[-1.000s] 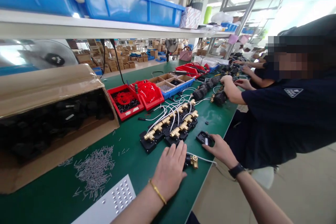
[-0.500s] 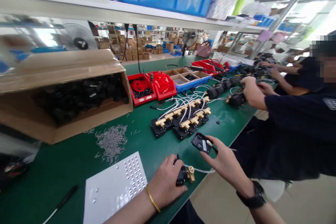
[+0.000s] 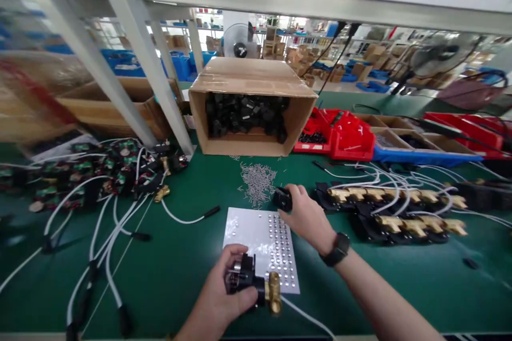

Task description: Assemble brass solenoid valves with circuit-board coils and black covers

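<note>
Now, head view. Left hand (image 3: 222, 298) at 6 o'clock, fingers clenched around a valve (image 3: 245, 277), black body with a brass end, low over the near edge of a white plate (image 3: 244, 229). Right hand (image 3: 308, 218), just past centre toward 1 o'clock, grips a small black part (image 3: 283, 200) above the plate's far corner. Pile of pins (image 3: 258, 184) beyond it at 12 o'clock; cardboard box (image 3: 208, 136) farther back. Rows of finished valves (image 3: 396, 210) at 3 o'clock on the green table (image 3: 180, 261).

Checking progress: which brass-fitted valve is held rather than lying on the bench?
The valve in the left hand, over the perforated plate; the others lie on the green bench; the right hand grips a black part.
</note>
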{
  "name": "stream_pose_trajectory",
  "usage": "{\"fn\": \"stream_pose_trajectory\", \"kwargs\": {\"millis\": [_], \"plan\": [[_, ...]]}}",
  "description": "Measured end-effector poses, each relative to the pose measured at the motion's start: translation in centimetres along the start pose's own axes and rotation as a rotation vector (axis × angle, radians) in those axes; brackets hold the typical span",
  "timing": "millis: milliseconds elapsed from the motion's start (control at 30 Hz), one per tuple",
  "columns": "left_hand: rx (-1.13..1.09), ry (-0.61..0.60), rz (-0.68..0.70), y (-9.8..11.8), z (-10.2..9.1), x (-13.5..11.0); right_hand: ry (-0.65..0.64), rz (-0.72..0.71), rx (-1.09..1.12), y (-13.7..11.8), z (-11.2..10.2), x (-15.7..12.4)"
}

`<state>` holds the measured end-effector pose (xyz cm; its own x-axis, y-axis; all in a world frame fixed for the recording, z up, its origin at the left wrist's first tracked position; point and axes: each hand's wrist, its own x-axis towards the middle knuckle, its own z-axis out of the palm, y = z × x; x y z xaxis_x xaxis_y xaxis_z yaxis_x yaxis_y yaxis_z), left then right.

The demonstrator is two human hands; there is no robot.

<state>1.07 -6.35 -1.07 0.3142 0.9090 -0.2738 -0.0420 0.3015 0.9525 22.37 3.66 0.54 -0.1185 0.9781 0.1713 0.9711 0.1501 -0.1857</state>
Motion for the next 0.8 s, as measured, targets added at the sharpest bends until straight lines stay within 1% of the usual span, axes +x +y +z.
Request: {"fn": "stream_pose_trajectory", "kwargs": {"millis": [67, 133, 167, 233, 300, 400, 467, 500, 567, 600, 633, 667, 733, 767, 800], "plan": [[-0.075, 0.106, -0.006, -0.6, -0.7, -0.3, 0.009, -0.037, -0.250, -2.2, -0.7, 1.4], [-0.095, 0.201, -0.032, -0.6, -1.4, -0.4, 0.008, -0.056, -0.442, -3.3, -1.4, 2.0], [-0.095, 0.235, -0.032, -0.4, -1.7, -0.3, -0.002, -0.060, -0.495, -3.4, -1.7, 2.0], [-0.072, 0.262, -0.008, 0.3, -2.4, -0.2, -0.035, -0.052, -0.483, -2.4, -1.9, 1.7], [0.047, 0.289, 0.052, 1.3, -2.9, -0.1, -0.056, -0.004, -0.340, -0.2, -1.3, 1.1], [0.435, 0.331, 0.222, 2.8, -3.3, 0.2, -0.043, 0.108, -0.074, 3.4, 0.6, -0.2], [0.674, 0.284, 0.375, 3.3, -3.1, 0.6, -0.008, 0.179, 0.015, 4.7, 1.9, -1.5], [0.751, 0.240, 0.445, 3.4, -2.9, 0.9, 0.030, 0.215, 0.046, 4.8, 2.3, -2.1], [0.843, 0.155, 0.536, 3.5, -2.3, 1.5, 0.123, 0.277, 0.170, 3.8, 2.4, -3.6], [0.868, 0.125, 0.555, 3.5, -2.0, 1.7, 0.133, 0.292, 0.289, 2.8, 2.2, -4.3], [0.882, 0.102, 0.560, 3.6, -1.6, 1.9, 0.106, 0.288, 0.448, 1.6, 1.9, -4.9], [0.890, 0.077, 0.559, 3.7, -1.3, 2.1, 0.027, 0.264, 0.641, 0.2, 1.5, -5.4], [0.891, 0.005, 0.565, 4.2, -0.9, 2.3, -0.177, 0.191, 1.046, -2.3, 1.1, -6.1], [0.887, -0.042, 0.575, 4.4, -0.8, 2.3, -0.262, 0.190, 1.237, -3.2, 1.2, -6.3], [0.880, -0.091, 0.584, 4.6, -0.7, 2.3, -0.333, 0.225, 1.402, -3.9, 1.3, -6.5]]}}
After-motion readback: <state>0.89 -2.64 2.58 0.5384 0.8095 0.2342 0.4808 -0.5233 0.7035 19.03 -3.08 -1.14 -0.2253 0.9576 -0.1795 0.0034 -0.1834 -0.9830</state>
